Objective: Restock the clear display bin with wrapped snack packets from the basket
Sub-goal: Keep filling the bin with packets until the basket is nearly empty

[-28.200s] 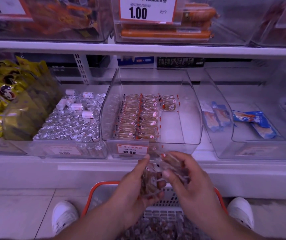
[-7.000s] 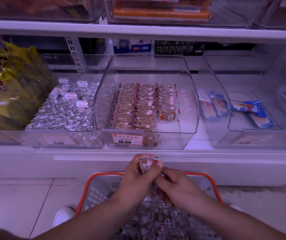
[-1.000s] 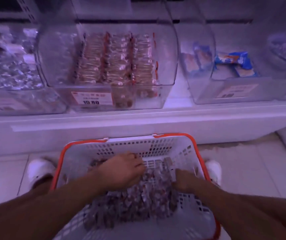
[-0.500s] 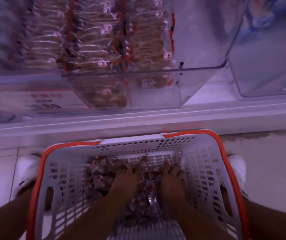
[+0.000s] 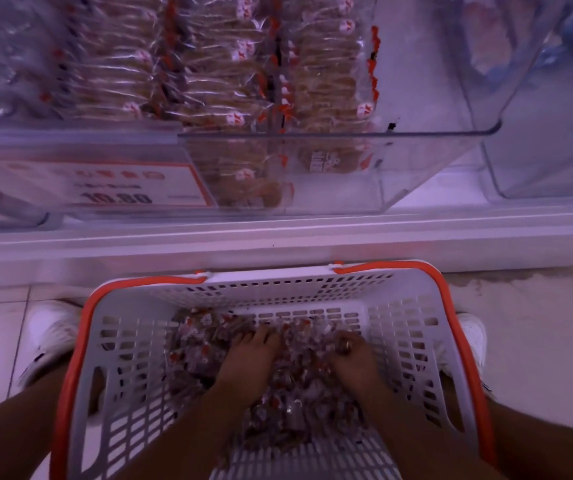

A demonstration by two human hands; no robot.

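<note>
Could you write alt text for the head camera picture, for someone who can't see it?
Both hands, left hand and right hand, dig into a pile of wrapped snack packets in a white, orange-rimmed basket on the floor. Above, a clear display bin holds rows of packets.

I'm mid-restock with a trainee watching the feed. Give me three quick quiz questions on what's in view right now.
1. True or false: both hands are down in the basket.
2. Which part of the clear display bin has bare floor: A) its left side, B) its right side?
3. What number is printed on the price label?

Key: 1. True: the left hand and right hand rest among the snack packets. 2. B. 3. 10.80.
</note>
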